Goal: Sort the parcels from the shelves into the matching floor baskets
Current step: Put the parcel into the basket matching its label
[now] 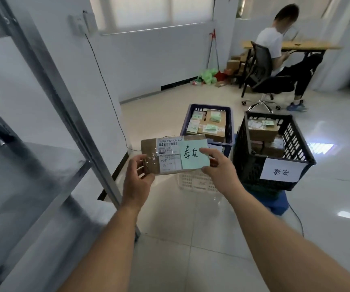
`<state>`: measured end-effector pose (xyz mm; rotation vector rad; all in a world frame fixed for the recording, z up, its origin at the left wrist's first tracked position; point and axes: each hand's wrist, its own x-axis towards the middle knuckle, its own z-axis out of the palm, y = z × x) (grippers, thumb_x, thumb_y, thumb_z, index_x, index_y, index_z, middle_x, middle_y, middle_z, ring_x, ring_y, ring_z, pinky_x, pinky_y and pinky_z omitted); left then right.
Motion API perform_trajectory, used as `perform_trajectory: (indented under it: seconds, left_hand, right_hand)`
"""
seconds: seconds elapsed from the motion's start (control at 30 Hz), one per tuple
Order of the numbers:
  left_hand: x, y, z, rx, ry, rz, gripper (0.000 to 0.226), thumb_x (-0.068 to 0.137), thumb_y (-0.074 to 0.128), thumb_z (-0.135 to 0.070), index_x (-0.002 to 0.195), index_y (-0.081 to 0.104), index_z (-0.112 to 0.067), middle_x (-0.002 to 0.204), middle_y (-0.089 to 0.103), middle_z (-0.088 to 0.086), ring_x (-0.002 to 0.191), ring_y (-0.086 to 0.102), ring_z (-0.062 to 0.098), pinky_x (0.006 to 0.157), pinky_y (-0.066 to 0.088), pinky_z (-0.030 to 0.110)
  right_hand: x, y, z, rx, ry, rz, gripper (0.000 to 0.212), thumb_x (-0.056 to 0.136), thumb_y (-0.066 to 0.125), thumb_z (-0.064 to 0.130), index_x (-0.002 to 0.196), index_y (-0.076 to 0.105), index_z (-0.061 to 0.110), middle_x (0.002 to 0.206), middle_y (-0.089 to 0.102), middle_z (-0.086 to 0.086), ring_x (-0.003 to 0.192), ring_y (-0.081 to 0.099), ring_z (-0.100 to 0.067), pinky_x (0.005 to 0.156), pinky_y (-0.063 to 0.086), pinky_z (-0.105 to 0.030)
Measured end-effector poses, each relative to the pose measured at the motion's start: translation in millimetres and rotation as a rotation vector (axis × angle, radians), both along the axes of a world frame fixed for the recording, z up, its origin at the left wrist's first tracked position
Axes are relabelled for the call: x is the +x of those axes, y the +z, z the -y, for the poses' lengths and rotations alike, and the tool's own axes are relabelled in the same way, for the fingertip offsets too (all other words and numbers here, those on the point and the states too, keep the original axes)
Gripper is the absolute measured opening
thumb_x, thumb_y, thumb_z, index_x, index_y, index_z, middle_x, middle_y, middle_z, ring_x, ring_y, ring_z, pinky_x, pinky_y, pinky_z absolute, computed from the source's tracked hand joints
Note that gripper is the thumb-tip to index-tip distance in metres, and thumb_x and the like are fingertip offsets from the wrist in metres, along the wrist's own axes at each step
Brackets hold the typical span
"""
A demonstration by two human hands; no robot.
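While the left grip [137,178] clasps the left end of a flat brown cardboard parcel [151,145], the right grip [218,167] pinches its right end, thumb lying on a pale green sticky note [193,154] with handwritten characters 泰安. Both grips are closed on the parcel, which is held in the air at mid-frame, label side up, above the glossy white tiled floor [180,239]. A white printed shipping label [168,160] covers the parcel's middle, partly under the green note. A white plastic lattice basket [193,182] sits on the floor, partly hidden behind the parcel and the hands. To the right stands a black plastic lattice basket [244,163] with a white paper sign [280,171] reading 泰安; brown boxes [262,131] lie inside it. It rests on a low blue stand [275,203]. Behind the parcel is a dark blue plastic basket [230,127], also holding brown boxes with green notes [212,125]. A grey metal shelving frame [64,98] fills the left side. Far back, a seated person in a white shirt [271,43] is on a black mesh office chair [260,68] at a light wooden counter [292,45]; the face is blurred.
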<state>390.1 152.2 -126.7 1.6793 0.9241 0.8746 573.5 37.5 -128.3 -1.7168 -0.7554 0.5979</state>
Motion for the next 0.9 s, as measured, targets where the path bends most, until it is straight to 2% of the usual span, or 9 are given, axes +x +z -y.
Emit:
perform_trajectory:
  seconds: [0.13, 0.2, 0.3, 0.47, 0.6, 0.67, 0.77, 0.83, 0.9]
  left_hand:
    - [51.6, -7.3, -32.7, -0.012, -0.051, -0.023, 0.044, 0.087, 0.061, 0.002, 0.119, 0.046, -0.025, 0.117, 0.056, -0.003, 0.097, 0.055, 0.005, 0.069, 0.042, 0.005]
    - [78.1, -13.3, -39.5, -0.032, -0.096, -0.028, 0.045, 0.086, 0.061, 0.002, 0.12, 0.047, -0.023, 0.118, 0.057, -0.001, 0.101, 0.055, 0.01, 0.073, 0.043, 0.011]
    - [122.3, -18.3, -44.1, -0.042, -0.15, -0.031, 0.046, 0.085, 0.062, 0.002, 0.119, 0.047, -0.025, 0.118, 0.057, -0.002, 0.102, 0.055, 0.011, 0.069, 0.041, 0.006]
    - [201.2, -23.5, -44.9, -0.024, -0.241, -0.045, 0.047, 0.087, 0.059, 0.004, 0.116, 0.044, -0.029, 0.115, 0.055, -0.005, 0.098, 0.056, 0.007, 0.068, 0.047, 0.004]
    - [273.5, -31.9, -41.9, -0.023, -0.281, -0.09, 0.049, 0.086, 0.059, 0.003, 0.113, 0.043, -0.035, 0.121, 0.055, -0.002, 0.11, 0.054, 0.015, 0.094, 0.05, 0.034]
    - [316.1, -37.0, -37.4, -0.033, -0.294, -0.107, 0.05, 0.087, 0.059, 0.001, 0.114, 0.042, -0.038, 0.122, 0.055, -0.001, 0.114, 0.054, 0.018, 0.098, 0.048, 0.04]
    - [384.8, -43.6, -26.8, -0.055, -0.3, -0.144, 0.051, 0.087, 0.058, 0.003, 0.115, 0.042, -0.037, 0.122, 0.054, -0.002, 0.116, 0.052, 0.019, 0.101, 0.045, 0.039]
    - [432.8, -48.0, -19.0, -0.075, -0.311, -0.163, 0.053, 0.087, 0.058, 0.003, 0.112, 0.043, -0.041, 0.127, 0.052, 0.002, 0.12, 0.051, 0.02, 0.104, 0.044, 0.039]
    - [477.5, -51.5, -12.0, -0.074, -0.327, -0.182, 0.051, 0.088, 0.057, 0.004, 0.115, 0.043, -0.037, 0.125, 0.053, 0.003, 0.116, 0.052, 0.017, 0.098, 0.047, 0.028]
  right_hand:
    - [40.5, -5.4, -17.9, -0.001, -0.069, 0.007, 0.052, 0.088, 0.058, -0.008, 0.127, 0.057, 0.025, 0.113, 0.055, 0.013, 0.096, 0.054, 0.0, 0.065, 0.049, -0.009]
    - [61.9, -10.6, -18.2, -0.012, -0.107, 0.003, 0.052, 0.087, 0.059, -0.007, 0.125, 0.057, 0.028, 0.119, 0.056, 0.009, 0.107, 0.055, -0.008, 0.072, 0.053, -0.013]
    - [97.7, -16.3, -13.8, -0.034, -0.171, 0.003, 0.053, 0.087, 0.06, -0.005, 0.122, 0.057, 0.035, 0.124, 0.057, 0.006, 0.115, 0.055, -0.016, 0.088, 0.056, -0.033]
    - [166.3, -19.3, -3.6, -0.064, -0.227, 0.062, 0.053, 0.087, 0.059, -0.005, 0.126, 0.055, 0.031, 0.126, 0.054, 0.009, 0.116, 0.05, -0.01, 0.094, 0.052, -0.031]
    - [235.5, -30.4, 5.2, -0.053, -0.246, 0.027, 0.052, 0.087, 0.058, -0.006, 0.127, 0.054, 0.027, 0.114, 0.054, 0.011, 0.1, 0.055, -0.003, 0.077, 0.054, -0.015]
    - [279.4, -38.8, 10.0, -0.061, -0.25, 0.019, 0.053, 0.087, 0.058, -0.006, 0.126, 0.055, 0.03, 0.114, 0.056, 0.011, 0.099, 0.056, -0.001, 0.081, 0.055, -0.02]
    - [350.4, -49.6, 21.5, -0.087, -0.255, -0.005, 0.054, 0.087, 0.059, -0.005, 0.126, 0.055, 0.032, 0.123, 0.057, 0.007, 0.107, 0.057, -0.009, 0.087, 0.056, -0.03]
    - [395.1, -54.0, 32.4, -0.108, -0.26, -0.02, 0.054, 0.087, 0.057, -0.005, 0.128, 0.055, 0.031, 0.128, 0.056, 0.004, 0.103, 0.058, -0.007, 0.079, 0.056, -0.026]
    - [436.3, -56.9, 42.6, -0.126, -0.269, -0.022, 0.053, 0.088, 0.057, -0.005, 0.128, 0.055, 0.031, 0.128, 0.056, 0.002, 0.095, 0.059, -0.005, 0.073, 0.055, -0.024]
